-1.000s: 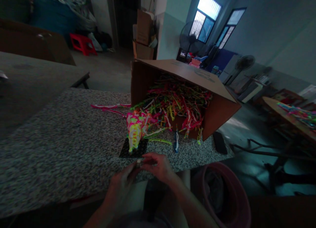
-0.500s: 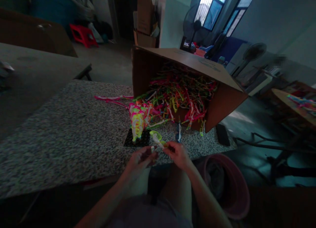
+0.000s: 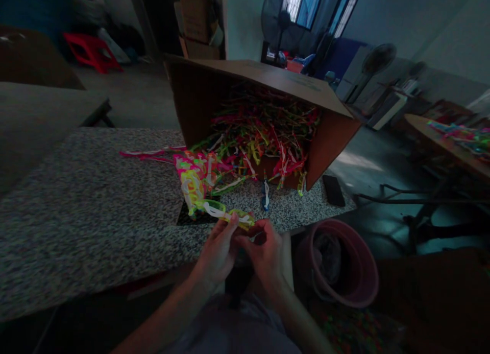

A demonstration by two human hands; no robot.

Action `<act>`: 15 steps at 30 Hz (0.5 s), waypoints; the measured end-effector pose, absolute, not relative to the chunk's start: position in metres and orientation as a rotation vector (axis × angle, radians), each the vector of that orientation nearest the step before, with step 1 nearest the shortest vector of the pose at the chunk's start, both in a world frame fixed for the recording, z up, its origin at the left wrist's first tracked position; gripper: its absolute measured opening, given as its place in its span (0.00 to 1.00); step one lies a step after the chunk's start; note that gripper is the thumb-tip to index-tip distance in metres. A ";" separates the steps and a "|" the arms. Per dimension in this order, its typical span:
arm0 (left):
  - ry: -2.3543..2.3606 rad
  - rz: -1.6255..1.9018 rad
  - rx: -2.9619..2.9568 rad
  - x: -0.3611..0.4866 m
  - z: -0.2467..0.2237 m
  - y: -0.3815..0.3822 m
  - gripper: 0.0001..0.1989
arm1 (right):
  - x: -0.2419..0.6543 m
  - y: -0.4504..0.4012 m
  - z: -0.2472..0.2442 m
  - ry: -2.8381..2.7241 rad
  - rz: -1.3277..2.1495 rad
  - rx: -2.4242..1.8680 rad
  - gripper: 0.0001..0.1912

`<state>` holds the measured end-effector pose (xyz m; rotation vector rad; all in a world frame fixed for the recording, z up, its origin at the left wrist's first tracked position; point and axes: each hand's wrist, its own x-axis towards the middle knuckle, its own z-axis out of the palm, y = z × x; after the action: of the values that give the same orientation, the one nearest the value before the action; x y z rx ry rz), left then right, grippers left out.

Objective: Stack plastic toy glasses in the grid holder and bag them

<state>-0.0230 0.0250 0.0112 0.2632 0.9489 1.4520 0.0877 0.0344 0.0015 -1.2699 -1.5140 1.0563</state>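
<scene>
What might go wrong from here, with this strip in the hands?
If the left hand and right hand tug the neon strip, the woven neon figure may slide off its black mat. Dropped pieces could also fall past the granite counter edge into the pink bucket.

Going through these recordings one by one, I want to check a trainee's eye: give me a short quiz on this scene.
1. True or false: the cardboard box stands upright with its opening facing up.
2. Multiple choice: what do the left hand and right hand hold? A) a screwdriver B) a neon plastic strip C) a pair of scissors
3. Fill in the blank: seen from the person, the pink bucket is to the ____ of the hands.

Key: 1 false; 2 B; 3 right.
</scene>
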 end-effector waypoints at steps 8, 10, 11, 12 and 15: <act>0.890 1.406 0.245 -0.016 0.021 0.012 0.08 | 0.090 0.040 0.006 -1.388 1.224 -1.115 0.15; 0.920 1.491 0.278 -0.023 0.023 0.007 0.08 | 0.094 0.039 0.005 -1.424 1.198 -1.063 0.13; 0.945 1.556 0.295 -0.029 0.025 0.004 0.08 | 0.097 0.037 0.004 -1.417 1.187 -1.058 0.13; 0.976 1.616 0.312 -0.035 0.026 0.001 0.09 | 0.100 0.035 0.004 -1.379 1.204 -1.057 0.12; 1.114 1.654 0.375 -0.051 0.029 -0.010 0.09 | 0.106 0.028 0.006 -1.169 1.422 -1.034 0.13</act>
<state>-0.0514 -0.0101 0.0295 0.3748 1.1138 1.6544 0.1061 0.0280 0.0057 -1.0338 -1.1694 1.4223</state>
